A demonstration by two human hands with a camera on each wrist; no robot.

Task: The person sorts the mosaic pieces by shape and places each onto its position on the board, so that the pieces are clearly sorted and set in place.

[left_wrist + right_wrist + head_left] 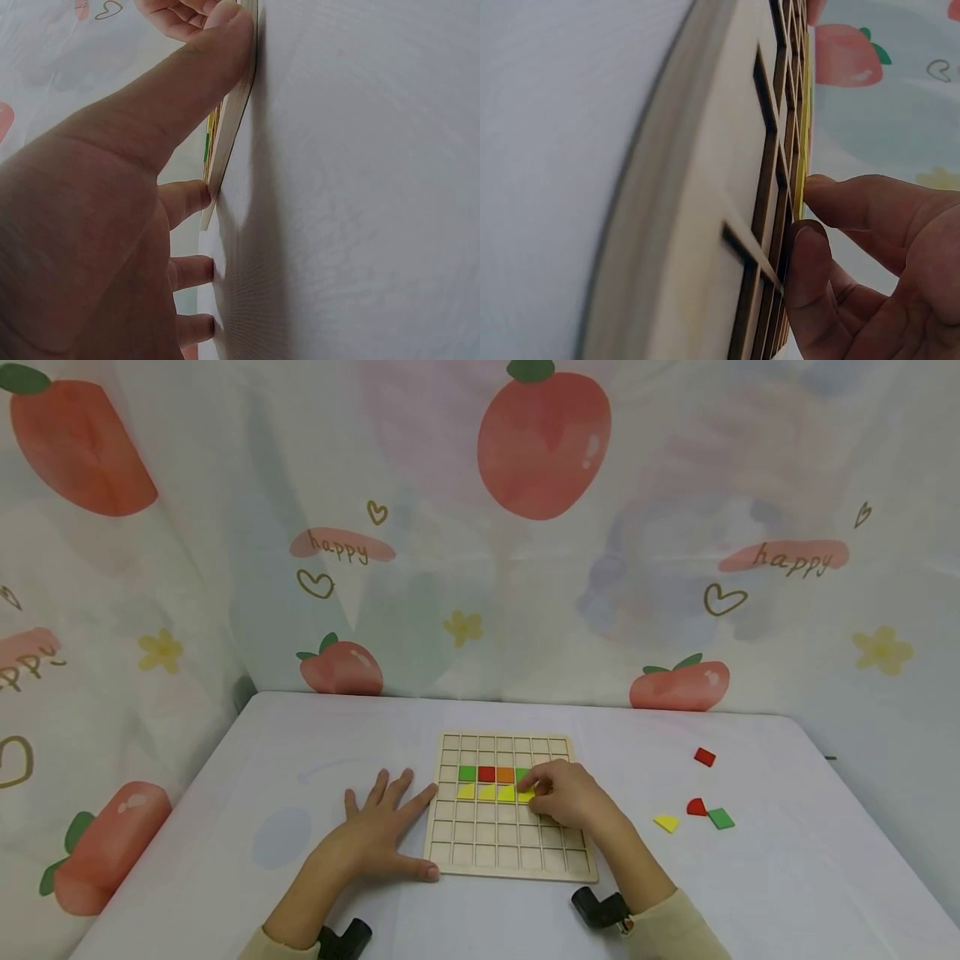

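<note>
A square wooden grid board (485, 834) lies flat on the white table. My left hand (372, 842) is spread at its left side, with the thumb and index fingertips touching the board's edge. Over the board's right half, my right hand (572, 795) bends its fingers and pinches a yellow tile (527, 796) at the end of a yellow row. Other yellow tiles (487, 792) sit to its left. Above them is a row with a green tile (467, 773), a red tile (487, 774), an orange tile (506, 774) and another green tile, partly covered by my right fingers.
Right of the board lie loose pieces: a red tile (705, 757), a red rounded piece (697, 807), a green tile (722, 818) and a yellow piece (666, 823). A fruit-printed cloth (420, 577) hangs behind the table.
</note>
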